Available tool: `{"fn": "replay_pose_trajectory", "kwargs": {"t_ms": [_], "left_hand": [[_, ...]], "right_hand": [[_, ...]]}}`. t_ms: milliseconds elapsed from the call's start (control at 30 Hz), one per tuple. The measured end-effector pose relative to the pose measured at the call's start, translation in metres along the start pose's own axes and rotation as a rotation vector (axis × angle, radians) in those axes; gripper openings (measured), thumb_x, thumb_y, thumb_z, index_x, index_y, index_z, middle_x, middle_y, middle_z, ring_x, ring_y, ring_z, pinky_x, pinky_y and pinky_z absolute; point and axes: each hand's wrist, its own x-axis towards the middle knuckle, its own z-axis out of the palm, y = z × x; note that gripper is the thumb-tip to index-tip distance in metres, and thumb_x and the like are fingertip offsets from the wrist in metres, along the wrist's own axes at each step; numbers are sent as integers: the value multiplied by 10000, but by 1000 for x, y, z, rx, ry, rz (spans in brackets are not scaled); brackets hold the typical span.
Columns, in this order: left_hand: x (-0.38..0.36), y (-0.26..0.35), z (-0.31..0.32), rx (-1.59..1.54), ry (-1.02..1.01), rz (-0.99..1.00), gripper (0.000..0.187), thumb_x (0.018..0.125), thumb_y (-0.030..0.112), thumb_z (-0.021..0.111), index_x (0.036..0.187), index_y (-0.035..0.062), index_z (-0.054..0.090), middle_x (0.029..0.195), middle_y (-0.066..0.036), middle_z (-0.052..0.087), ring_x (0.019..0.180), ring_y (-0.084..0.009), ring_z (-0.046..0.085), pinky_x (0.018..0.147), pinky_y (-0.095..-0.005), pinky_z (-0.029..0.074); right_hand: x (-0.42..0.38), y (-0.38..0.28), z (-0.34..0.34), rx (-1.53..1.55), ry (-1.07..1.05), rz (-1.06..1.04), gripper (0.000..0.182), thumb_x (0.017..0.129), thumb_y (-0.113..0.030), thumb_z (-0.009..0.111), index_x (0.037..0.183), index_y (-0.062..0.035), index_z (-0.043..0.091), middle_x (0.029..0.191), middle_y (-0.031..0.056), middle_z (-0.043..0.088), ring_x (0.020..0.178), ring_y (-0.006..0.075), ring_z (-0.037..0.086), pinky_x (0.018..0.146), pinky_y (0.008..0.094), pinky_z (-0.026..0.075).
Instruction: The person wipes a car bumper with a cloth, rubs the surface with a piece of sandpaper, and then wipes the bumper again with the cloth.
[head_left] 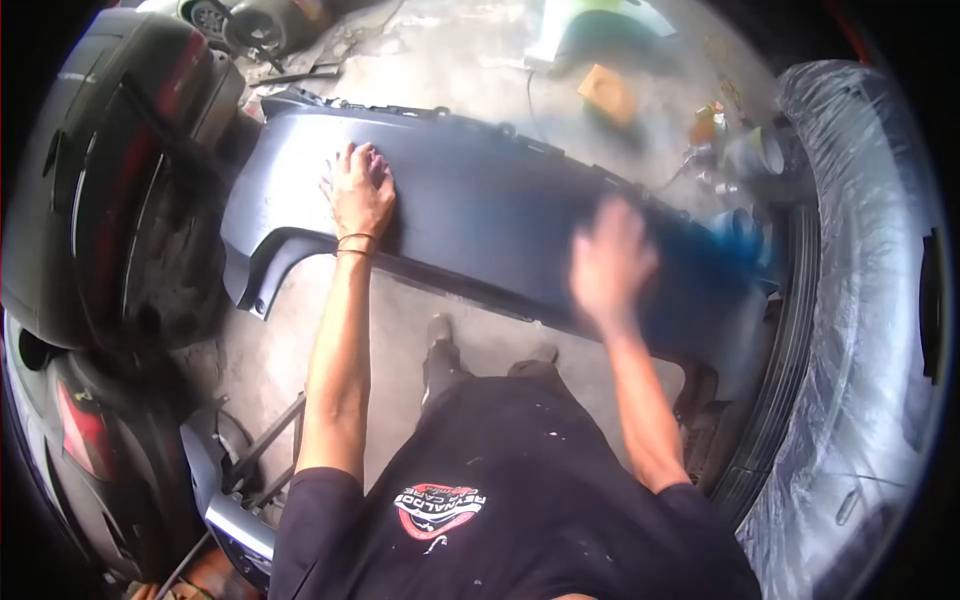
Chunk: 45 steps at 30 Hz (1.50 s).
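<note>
A long dark grey car body panel point(455, 190) stretches across the view, with a curved wheel-arch cut at its left end and clip tabs along its far edge. My left hand point(362, 195) rests on the left part of this panel, fingers apart and slightly bent, with a dark reddish patch beside the fingertips. A thin band circles that wrist. Over the panel's right half is my right hand point(613, 262), smeared by motion. Its fingers are too blurred to show whether they hold anything.
Dark bumpers point(110, 190) are stacked at the left. On the right lies a long part wrapped in clear plastic point(860, 300), beside black trim strips point(785, 370). An orange-yellow block point(607, 93) and blurred clutter are on the concrete floor point(440, 75) beyond the panel.
</note>
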Motion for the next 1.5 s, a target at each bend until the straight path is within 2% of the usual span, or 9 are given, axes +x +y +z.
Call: {"fn": "replay_pose_trajectory", "kwargs": {"t_ms": [67, 233, 433, 567, 867, 967, 1233, 1367, 1500], "left_hand": [[-21, 14, 6, -137, 47, -15, 563, 939, 342, 780, 1456, 151, 662, 1644, -175, 549, 1539, -410, 502, 1283, -740, 265], [12, -27, -12, -74, 23, 69, 577, 950, 362, 784, 1465, 143, 646, 1660, -172, 537, 1557, -386, 492, 1287, -707, 285], [-3, -19, -13, -19, 66, 131, 592, 955, 350, 784, 1487, 152, 615, 1652, -162, 549, 1515, -410, 536, 1269, -694, 337], [0, -17, -7, -171, 162, 88, 430, 946, 306, 787, 1332, 146, 685, 1444, -118, 694, 1343, -369, 668, 1222, -626, 415], [-9, -6, -22, -65, 441, -265, 366, 931, 287, 778, 1253, 118, 737, 1273, -113, 759, 1301, -332, 678, 1210, -572, 399], [2, -30, -11, 6, 399, -116, 463, 904, 279, 773, 1341, 133, 724, 1446, -126, 719, 1358, -330, 667, 1218, -596, 404], [91, -178, -53, -203, 118, -132, 545, 959, 272, 736, 1476, 137, 628, 1393, -97, 715, 1283, -325, 705, 1221, -702, 393], [98, -189, -47, -134, 134, -150, 608, 916, 241, 770, 1494, 126, 619, 1398, -92, 706, 1318, -322, 680, 1246, -697, 381], [91, -186, -51, -147, 134, -159, 595, 919, 232, 776, 1483, 125, 622, 1364, -104, 707, 1300, -331, 691, 1240, -692, 388]], "right_hand": [[-2, -16, -16, -53, 40, -134, 689, 1113, -367, 534, 1703, -33, 410, 1799, 160, 340, 1651, 375, 277, 1219, 775, 258], [75, -87, 42, -24, 61, -480, 691, 1172, -442, 336, 1775, -108, 289, 1872, 55, 228, 1724, 345, 170, 1309, 798, 95], [-15, 150, -12, -96, 65, -84, 639, 1115, -350, 587, 1679, -83, 452, 1695, 171, 484, 1569, 345, 441, 1239, 702, 294], [-62, 259, -14, -102, 66, 208, 586, 1191, -346, 435, 1726, -107, 420, 1781, 127, 418, 1640, 359, 383, 1287, 744, 202], [111, -71, 33, 115, 262, -664, 536, 1144, -252, 463, 1585, 45, 531, 1645, 252, 545, 1519, 418, 500, 1258, 695, 319], [142, -158, 35, 129, 154, -638, 523, 1149, -254, 437, 1579, 26, 540, 1676, 217, 526, 1561, 416, 457, 1269, 723, 310], [67, -22, 3, 52, -19, -88, 589, 1181, -297, 421, 1731, -87, 394, 1756, 143, 455, 1651, 367, 370, 1320, 720, 186], [86, -104, 14, 67, 97, -120, 583, 1151, -262, 488, 1685, -34, 437, 1728, 172, 481, 1630, 411, 380, 1306, 715, 219], [147, -262, 24, 334, 369, -422, 453, 958, -196, 680, 1350, 21, 611, 1237, 220, 653, 1204, 423, 587, 1049, 575, 444]]}}
